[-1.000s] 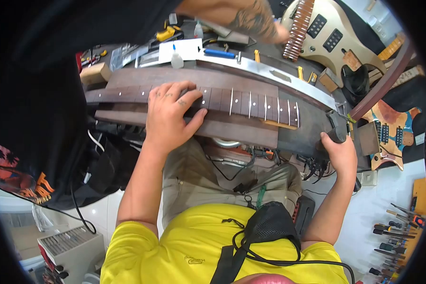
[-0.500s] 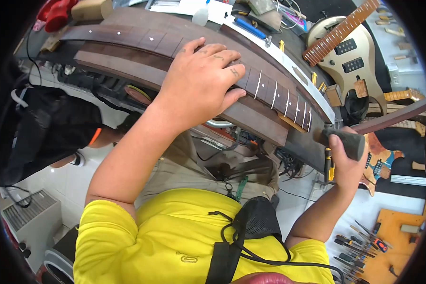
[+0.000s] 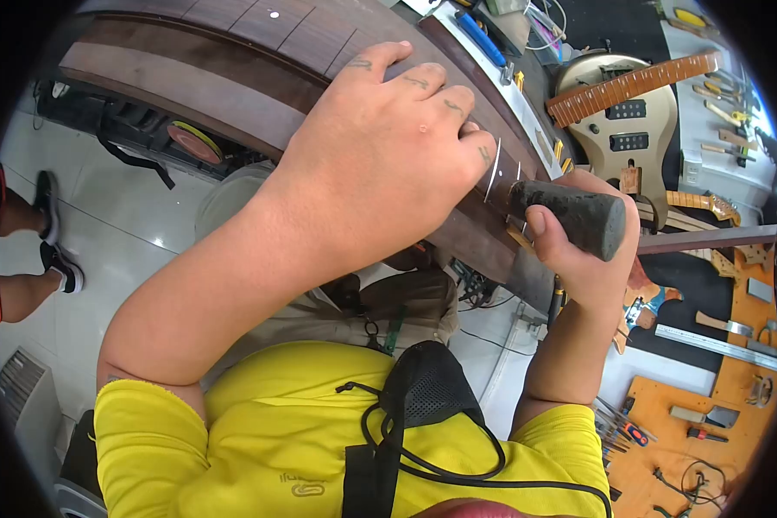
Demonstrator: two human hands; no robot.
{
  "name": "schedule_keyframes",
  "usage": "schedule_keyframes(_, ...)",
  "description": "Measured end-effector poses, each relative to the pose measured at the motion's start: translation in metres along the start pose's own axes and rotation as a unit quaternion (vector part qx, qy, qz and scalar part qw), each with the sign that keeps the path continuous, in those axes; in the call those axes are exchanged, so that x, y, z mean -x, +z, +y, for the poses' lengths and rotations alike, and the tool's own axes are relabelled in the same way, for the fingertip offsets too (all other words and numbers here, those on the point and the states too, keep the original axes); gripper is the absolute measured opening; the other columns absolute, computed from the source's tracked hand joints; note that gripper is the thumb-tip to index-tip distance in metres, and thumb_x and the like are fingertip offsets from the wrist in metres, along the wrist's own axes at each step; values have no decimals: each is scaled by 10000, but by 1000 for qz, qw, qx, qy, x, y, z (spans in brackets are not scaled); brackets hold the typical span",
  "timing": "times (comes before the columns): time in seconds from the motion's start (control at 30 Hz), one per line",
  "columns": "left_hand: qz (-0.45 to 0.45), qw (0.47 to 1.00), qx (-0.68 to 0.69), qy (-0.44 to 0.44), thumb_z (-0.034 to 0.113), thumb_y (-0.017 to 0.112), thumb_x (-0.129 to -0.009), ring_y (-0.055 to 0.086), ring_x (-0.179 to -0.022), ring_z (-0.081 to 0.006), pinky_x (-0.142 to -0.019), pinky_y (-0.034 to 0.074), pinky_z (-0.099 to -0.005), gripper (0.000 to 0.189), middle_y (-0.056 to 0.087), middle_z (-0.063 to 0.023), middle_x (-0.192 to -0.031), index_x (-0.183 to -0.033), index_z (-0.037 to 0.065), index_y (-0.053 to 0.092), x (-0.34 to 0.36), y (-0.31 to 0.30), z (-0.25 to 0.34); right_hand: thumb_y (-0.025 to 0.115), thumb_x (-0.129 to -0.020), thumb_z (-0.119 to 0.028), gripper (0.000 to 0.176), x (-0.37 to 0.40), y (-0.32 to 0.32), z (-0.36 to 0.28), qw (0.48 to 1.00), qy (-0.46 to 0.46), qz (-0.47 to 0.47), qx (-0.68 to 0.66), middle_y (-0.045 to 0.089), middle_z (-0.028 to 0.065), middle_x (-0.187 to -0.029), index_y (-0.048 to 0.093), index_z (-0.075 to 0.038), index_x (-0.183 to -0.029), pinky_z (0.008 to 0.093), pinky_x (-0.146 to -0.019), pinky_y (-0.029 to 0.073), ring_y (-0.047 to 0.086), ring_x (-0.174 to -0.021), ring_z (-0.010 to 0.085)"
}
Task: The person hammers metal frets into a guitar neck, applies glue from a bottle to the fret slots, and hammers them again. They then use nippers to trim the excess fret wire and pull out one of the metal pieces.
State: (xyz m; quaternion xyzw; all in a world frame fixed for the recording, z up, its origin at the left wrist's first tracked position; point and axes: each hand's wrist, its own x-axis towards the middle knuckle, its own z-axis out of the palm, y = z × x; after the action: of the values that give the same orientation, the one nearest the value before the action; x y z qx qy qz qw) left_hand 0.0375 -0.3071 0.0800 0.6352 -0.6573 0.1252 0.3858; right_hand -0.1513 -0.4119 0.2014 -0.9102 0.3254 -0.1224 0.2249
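A dark wooden fretboard [image 3: 306, 41] with white dot inlays lies across the bench. My left hand [image 3: 380, 147] rests on it, fingers bent over the top and fingertips partly hidden; the thumb is out of sight. Just right of those fingers, thin shiny fret wires [image 3: 495, 171] cross the board. In my right hand [image 3: 591, 250] is a dark, cylinder-headed hammer [image 3: 583, 216], its near end over the fretted part of the board. Most of its handle is hidden.
Beyond the bench are a pale guitar body [image 3: 617, 155], a loose reddish neck [image 3: 634, 89] and a blue tool [image 3: 481, 39]. Hand tools hang on an orange board [image 3: 665, 423] at right. Another person's legs [image 3: 26, 285] are at far left.
The view has shifted closer to the bench. My right hand has brought the hammer left, over the board and close to my left hand. The other person's legs now show more.
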Motion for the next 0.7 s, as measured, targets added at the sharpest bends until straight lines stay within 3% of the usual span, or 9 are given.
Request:
schedule_keyframes(0.27,23,999,28,-13,246,860,-742,659,-1197,-255,-1100,462,-505,269,723,-67,-1157,-938,103,744,1,2,1,901,-685,-178,314,0,5,1,1000,-9,4,28,594,13,-648,660,11,-756,257,-556,419,509,-591,78)
schedule_keyframes(0.4,11,999,31,-14,241,855,-745,657,-1202,-259,-1100,461,-508,280,719,-72,-1170,-955,98,738,0,0,1,913,-671,-181,334,2,8,2,996,-56,33,64,595,22,-651,665,17,-770,261,-558,429,506,-595,83)
schedule_keyframes(0.5,-14,1000,9,-6,244,848,-755,653,-1209,-273,-1100,460,-509,311,713,-86,-1190,-999,95,727,1,-2,4,923,-662,-183,344,2,7,2,999,-29,18,42,597,28,-648,676,23,-785,267,-566,444,517,-595,89)
schedule_keyframes(0.6,-32,999,-9,12,262,849,-771,641,-1227,-295,-1111,447,-530,358,704,-102,-1224,-1056,90,717,-5,-13,-1,930,-655,-180,346,10,3,-4,994,-47,60,76,602,24,-645,690,25,-796,274,-577,459,536,-607,93)
schedule_keyframes(0.63,-6,999,39,-1,250,841,-794,649,-1207,-319,-1094,461,-522,354,709,-113,-1219,-1078,82,715,-5,-15,1,924,-675,-191,343,19,9,12,988,-55,147,4,607,19,-663,696,26,-811,275,-584,453,546,-631,91)
schedule_keyframes(0.7,16,997,81,-9,238,832,-816,658,-1187,-342,-1077,475,-515,350,715,-125,-1214,-1101,73,714,-12,-28,-5,916,-705,-220,358,30,-18,9,994,75,17,-76,609,16,-687,697,29,-838,270,-591,437,537,-647,90)
